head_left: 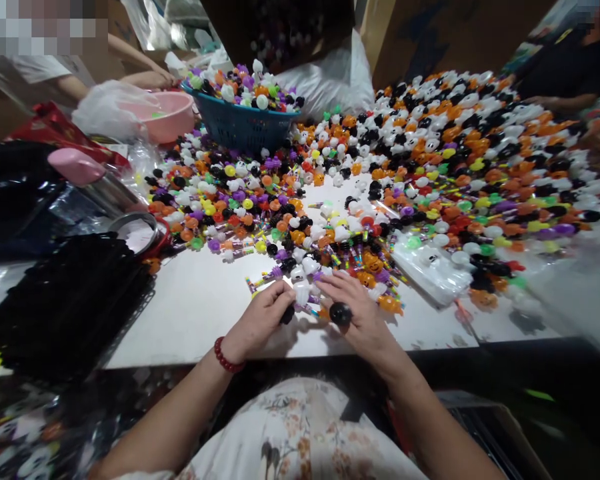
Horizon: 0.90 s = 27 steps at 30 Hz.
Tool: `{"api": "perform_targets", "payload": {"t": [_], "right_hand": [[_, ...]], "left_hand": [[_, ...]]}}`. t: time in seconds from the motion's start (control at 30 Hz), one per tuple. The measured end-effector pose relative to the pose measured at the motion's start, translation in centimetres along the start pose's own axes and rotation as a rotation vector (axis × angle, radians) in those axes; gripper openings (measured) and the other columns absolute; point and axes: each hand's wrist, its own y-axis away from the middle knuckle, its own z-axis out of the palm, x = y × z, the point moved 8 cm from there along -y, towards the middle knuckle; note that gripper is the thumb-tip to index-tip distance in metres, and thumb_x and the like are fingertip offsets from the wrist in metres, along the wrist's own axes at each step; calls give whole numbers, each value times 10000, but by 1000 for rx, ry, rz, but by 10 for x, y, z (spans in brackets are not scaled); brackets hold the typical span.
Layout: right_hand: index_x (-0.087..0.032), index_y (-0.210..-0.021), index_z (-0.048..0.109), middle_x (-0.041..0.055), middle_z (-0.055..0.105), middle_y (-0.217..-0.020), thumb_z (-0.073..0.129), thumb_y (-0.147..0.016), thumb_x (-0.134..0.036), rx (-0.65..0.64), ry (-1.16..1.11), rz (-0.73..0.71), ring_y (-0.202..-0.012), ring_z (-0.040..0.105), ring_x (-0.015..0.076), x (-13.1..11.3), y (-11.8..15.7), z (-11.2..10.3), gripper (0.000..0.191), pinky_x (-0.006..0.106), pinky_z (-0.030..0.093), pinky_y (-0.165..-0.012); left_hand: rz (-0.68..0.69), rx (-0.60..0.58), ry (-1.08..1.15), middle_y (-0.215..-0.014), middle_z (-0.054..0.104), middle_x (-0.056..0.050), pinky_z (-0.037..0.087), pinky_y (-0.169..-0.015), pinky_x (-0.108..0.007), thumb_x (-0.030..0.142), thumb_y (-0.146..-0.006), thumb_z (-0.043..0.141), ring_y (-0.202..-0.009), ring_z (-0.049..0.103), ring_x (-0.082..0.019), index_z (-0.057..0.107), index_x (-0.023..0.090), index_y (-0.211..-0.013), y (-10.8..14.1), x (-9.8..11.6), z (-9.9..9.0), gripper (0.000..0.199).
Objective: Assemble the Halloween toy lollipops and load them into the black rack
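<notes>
My left hand [267,310], with a dark red bead bracelet [225,357] at the wrist, is closed near the table's front edge. A black-topped stick [287,315] shows under its fingers, and a white figure top [301,293] is just beside the fingertips. In my right hand [357,303] a stick with a round black top [340,313] sits by the thumb, while the fingers stretch over the near side of the pile. Around both hands lie small colourful sticks topped with plastic figures, among them an orange pumpkin top [373,263].
A blue basket [245,123] heaped with figure tops stands at the back, beside a pink bowl [173,117]. Clear plastic bags [433,270] lie right of my hands. On the left are a pink-lidded bottle [80,167] and a black stack [65,300]. Other people work at both sides.
</notes>
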Motion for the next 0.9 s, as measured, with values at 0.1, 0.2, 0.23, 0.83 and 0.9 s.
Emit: {"api": "perform_targets", "payload": {"t": [0.1,0.2,0.23,0.83,0.9], "right_hand": [[-282,-1368,563,78,523,-1434,567,-953,-297,-76,-91,-23,-1333,460,248,-7,-1,16,416,450,350,-1138],[-267,-1353,573,84,611,-1324,540,-948,-234,-97,-221,-16,-1210,574,218,-11,-2,30,408,392,441,-1061],[-256,-1327,595,80,646,-1263,550,-931,-213,-81,-253,6,-1154,606,216,-10,-2,31,400,383,464,-1030],[-174,-847,692,-23,558,-671,696,-833,-396,-140,-642,458,-558,502,87,19,7,42,222,200,417,-507],[-174,-862,694,-29,545,-650,697,-831,-397,-133,-624,468,-552,490,86,20,7,42,225,199,408,-503]], "left_hand": [[65,-37,-72,-729,509,23,381,-642,-235,446,-912,495,-694,459,-114,551,178,-796,2,6,6,297],[75,-65,-40,-771,536,9,394,-671,-238,435,-909,489,-726,480,-119,577,172,-833,3,7,12,288],[57,-74,-23,-756,529,11,388,-648,-235,438,-901,499,-704,473,-115,577,169,-831,3,5,13,288],[13,181,76,-653,423,34,340,-516,-229,550,-941,422,-583,401,-106,448,199,-740,6,-9,-2,405],[48,200,14,-662,420,34,334,-535,-236,546,-952,401,-595,401,-106,445,199,-744,5,-9,-3,407]]}}
